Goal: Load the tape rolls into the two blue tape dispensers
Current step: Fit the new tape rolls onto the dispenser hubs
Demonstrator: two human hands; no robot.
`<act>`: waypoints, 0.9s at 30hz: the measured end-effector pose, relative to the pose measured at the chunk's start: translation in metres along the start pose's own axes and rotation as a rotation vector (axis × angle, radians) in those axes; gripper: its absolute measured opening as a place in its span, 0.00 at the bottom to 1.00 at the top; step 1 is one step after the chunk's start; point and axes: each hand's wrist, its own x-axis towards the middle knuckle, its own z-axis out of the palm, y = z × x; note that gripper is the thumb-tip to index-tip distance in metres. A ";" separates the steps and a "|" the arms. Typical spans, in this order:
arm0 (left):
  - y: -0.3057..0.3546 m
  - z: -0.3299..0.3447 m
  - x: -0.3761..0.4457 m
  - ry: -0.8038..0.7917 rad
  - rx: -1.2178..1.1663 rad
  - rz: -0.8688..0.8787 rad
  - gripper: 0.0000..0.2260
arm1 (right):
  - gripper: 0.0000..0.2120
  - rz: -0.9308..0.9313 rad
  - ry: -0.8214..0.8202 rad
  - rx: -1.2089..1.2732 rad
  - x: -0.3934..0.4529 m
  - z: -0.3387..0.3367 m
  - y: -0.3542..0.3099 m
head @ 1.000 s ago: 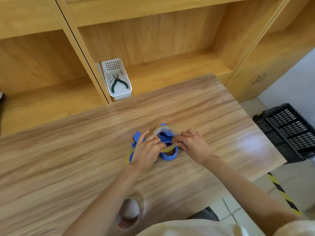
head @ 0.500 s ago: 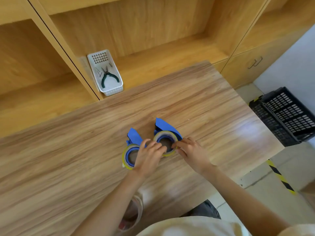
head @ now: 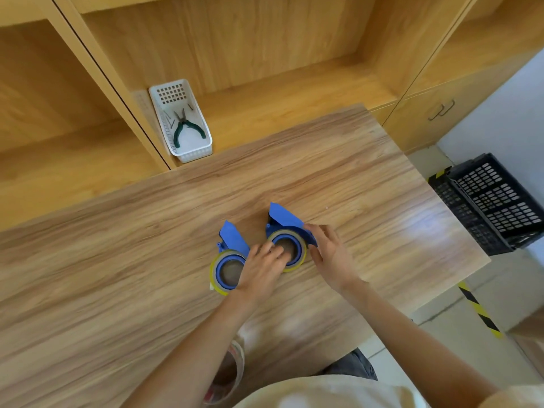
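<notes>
Both hands (head: 331, 254) shift right off the left dispenser (head: 228, 260), loosely pinching the right roll (head: 297, 265); light, rigid, slick, so grip its rim.

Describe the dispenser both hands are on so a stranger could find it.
On the wooden table, two blue dispensers sit side by side near its front edge. It is the right dispenser, farther back, touched by the left hand and right hand.

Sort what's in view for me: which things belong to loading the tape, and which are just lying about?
Job: left dispenser with its roll; right dispenser with its roll; left hand; right hand.

Lying about: white basket holding pliers; black crate; another roll near the table edge.
</notes>
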 end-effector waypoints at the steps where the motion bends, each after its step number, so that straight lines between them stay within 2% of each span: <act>1: 0.000 -0.001 0.000 -0.002 0.003 -0.002 0.18 | 0.25 0.036 -0.010 0.047 0.003 0.000 -0.001; 5: 0.001 0.000 0.002 0.024 0.000 0.000 0.16 | 0.29 0.195 -0.075 0.202 0.011 0.001 -0.004; 9: -0.001 0.002 0.000 0.052 -0.003 0.008 0.17 | 0.31 0.238 -0.089 0.250 0.007 0.003 -0.005; 16: -0.001 0.008 -0.002 0.093 -0.010 0.034 0.19 | 0.30 0.192 -0.097 0.241 0.003 0.009 -0.007; 19: -0.009 0.010 -0.008 0.201 -0.056 0.059 0.17 | 0.26 0.101 -0.026 0.169 0.013 0.009 -0.016; 22: -0.027 0.005 -0.022 0.393 -0.125 -0.057 0.12 | 0.21 -0.089 0.049 0.049 0.026 0.016 -0.038; 24: -0.046 0.003 -0.036 0.481 -0.160 -0.178 0.14 | 0.21 -0.166 0.008 -0.013 0.030 0.028 -0.058; 27: -0.074 0.001 -0.062 0.396 -0.195 -0.397 0.18 | 0.23 -0.292 -0.077 -0.199 0.033 0.051 -0.087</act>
